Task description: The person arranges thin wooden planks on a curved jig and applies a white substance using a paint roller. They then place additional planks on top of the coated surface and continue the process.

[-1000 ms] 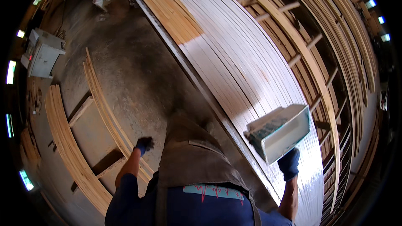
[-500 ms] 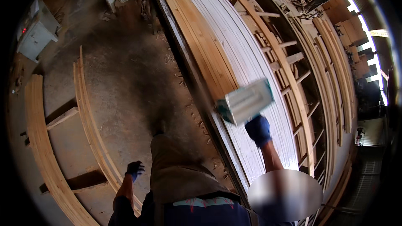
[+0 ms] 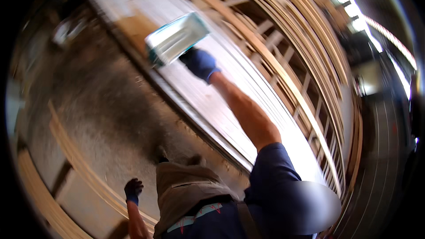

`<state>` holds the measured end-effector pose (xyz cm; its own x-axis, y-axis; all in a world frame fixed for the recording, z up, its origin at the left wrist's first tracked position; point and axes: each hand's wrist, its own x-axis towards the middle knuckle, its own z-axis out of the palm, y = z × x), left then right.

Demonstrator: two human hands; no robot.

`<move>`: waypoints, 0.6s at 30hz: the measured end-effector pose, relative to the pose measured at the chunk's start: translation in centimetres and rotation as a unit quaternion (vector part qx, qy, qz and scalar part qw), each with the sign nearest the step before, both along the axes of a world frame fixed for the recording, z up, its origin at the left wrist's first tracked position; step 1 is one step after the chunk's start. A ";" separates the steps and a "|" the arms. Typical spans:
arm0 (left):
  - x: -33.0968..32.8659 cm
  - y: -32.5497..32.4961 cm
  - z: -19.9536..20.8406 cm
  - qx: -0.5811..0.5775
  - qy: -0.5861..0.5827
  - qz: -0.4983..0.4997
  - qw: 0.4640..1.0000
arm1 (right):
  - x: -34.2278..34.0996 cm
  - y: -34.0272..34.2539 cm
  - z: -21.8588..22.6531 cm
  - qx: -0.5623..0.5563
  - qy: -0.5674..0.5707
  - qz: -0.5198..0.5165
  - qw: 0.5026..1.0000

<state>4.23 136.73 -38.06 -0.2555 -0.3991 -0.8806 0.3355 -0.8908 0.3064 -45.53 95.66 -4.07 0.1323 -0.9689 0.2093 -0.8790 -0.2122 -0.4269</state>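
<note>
My right hand [image 3: 201, 64], in a blue glove, grips the near end of an open rectangular box [image 3: 177, 40], white inside with teal outer walls and rim. The box is over a long row of wooden strips [image 3: 212, 110] laid side by side, coated white. A bare wood patch [image 3: 135, 28] shows just beyond and left of the box. Whether the box touches the strips I cannot tell. My left hand [image 3: 133, 190], in a dark glove, hangs at my side with fingers loosely bent and apart, holding nothing.
A wooden rack [image 3: 283, 68] with crosspieces and long planks runs along the right. At lower left lie stacked boards [image 3: 42, 194] and thin battens [image 3: 84, 168]. A whitish container [image 3: 68, 31] stands on the dusty floor [image 3: 119, 97], blurred.
My right hand has carried the box forward along the strips, with the arm more stretched out. White now covers much of the formerly bare wood. The whole view has turned and shifted.
</note>
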 end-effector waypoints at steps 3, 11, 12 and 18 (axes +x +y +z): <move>-1.3 0.9 3.2 0.070 -0.097 -0.023 0.993 | -4.3 11.8 3.8 0.122 0.043 -0.099 0.987; -6.0 -0.3 1.5 0.060 -0.118 -0.275 0.952 | -28.2 49.3 5.2 0.126 -0.234 -0.635 0.726; -6.3 -0.9 2.1 0.059 -0.116 -0.272 0.953 | -29.8 52.6 5.3 0.127 -0.216 -0.651 0.717; -8.2 -5.9 3.0 0.088 0.012 -0.145 0.985 | -31.9 54.3 1.4 0.221 -0.077 -0.603 0.763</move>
<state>-3.99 130.80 -35.10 -0.3588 -0.1477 -0.9216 0.0644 -0.9890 0.1334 -77.40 149.93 -2.65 -0.9039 -0.3467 -0.2505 -0.2529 0.9055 -0.3407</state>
